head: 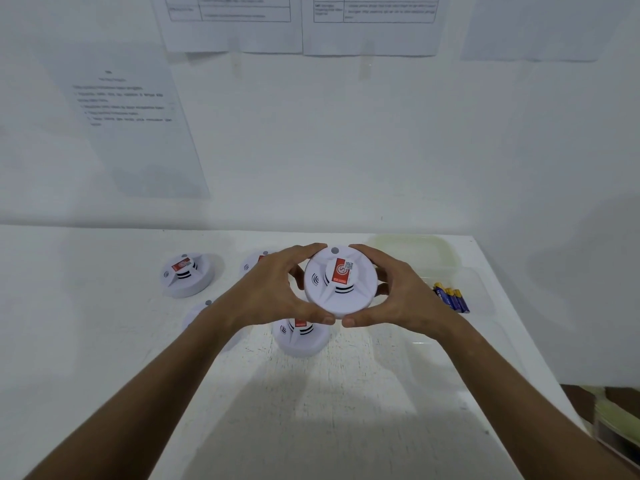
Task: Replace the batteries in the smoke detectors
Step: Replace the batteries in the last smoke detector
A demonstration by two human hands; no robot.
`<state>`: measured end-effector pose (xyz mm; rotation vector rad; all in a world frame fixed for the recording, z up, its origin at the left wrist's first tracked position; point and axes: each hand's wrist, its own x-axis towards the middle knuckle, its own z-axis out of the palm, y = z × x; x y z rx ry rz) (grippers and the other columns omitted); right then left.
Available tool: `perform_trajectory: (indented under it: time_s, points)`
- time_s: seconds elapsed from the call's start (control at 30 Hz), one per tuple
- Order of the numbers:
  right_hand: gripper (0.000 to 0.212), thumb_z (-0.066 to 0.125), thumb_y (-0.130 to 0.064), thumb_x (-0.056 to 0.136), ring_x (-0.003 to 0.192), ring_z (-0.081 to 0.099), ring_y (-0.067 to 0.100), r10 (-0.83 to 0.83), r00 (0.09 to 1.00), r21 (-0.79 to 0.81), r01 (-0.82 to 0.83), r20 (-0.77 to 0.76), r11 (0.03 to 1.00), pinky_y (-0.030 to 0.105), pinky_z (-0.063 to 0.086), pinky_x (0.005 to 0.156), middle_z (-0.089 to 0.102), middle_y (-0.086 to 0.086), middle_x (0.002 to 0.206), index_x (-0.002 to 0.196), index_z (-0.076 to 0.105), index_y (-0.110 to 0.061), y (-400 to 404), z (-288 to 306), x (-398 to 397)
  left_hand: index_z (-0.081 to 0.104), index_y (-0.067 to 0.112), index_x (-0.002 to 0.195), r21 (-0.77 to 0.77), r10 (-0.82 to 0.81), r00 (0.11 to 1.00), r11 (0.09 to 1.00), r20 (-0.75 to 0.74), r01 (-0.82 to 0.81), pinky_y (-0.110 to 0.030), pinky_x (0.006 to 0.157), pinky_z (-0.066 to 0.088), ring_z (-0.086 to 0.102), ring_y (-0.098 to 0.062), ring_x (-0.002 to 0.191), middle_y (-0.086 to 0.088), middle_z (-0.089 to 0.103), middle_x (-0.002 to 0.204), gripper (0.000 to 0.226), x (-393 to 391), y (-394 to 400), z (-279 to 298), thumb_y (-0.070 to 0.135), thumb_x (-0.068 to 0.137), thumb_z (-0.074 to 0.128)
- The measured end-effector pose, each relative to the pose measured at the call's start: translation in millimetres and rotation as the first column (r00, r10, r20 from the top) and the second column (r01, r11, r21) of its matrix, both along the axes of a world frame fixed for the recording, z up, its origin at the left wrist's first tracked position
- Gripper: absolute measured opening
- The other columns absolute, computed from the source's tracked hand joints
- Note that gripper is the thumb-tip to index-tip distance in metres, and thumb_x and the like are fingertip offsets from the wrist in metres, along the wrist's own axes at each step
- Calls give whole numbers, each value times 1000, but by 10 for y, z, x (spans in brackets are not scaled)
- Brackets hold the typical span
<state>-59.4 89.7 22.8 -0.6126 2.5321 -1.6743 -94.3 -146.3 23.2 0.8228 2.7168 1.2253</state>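
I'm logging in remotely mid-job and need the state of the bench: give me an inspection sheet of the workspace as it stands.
Surface: white table, scuffed near the middle.
Job's things: held smoke detector, lifted, red label up; four more detectors on the table, one at back left, one below the hands, two partly hidden by the left arm; blue batteries at right.
Clutter: clear tray at back right.
Grippers: left hand and right hand grip the held detector's rim from opposite sides.
Cables: nothing seen.
Surroundings: white wall with printed sheets, text unreadable.
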Motion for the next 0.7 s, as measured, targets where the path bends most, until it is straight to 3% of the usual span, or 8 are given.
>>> perform_trajectory:
  time_s: [0.43, 0.6, 0.7]
  points:
    - [86, 95, -19, 59, 107, 61, 7, -13, 999, 58, 11, 33, 998, 25, 59, 79, 64, -18, 122, 132, 52, -35, 1, -23, -225, 49, 34, 134, -77, 13, 1000, 997, 24, -11, -5, 70, 45, 59, -8, 94, 20, 59, 118, 85, -200, 27, 5, 45, 59, 87]
    - [79, 95, -18, 59, 104, 63, 3, -44, 996, 145, 32, 78, 989, 15, 52, 83, 67, -13, 118, 128, 57, -24, -5, -111, -557, 54, 34, 128, -195, 63, 997, 979, 48, -52, -17, 76, 47, 58, -8, 91, 15, 54, 112, 86, -485, 92, -47, 52, 52, 89]
    - [77, 97, -21, 56, 101, 63, 4, -78, 992, 232, 54, 95, 971, 14, 51, 83, 68, -11, 114, 123, 61, -24, -12, -176, -749, 59, 33, 118, -198, 68, 996, 979, 61, -55, -18, 75, 45, 55, -6, 87, 15, 53, 102, 74, -648, 132, -120, 47, 52, 91]
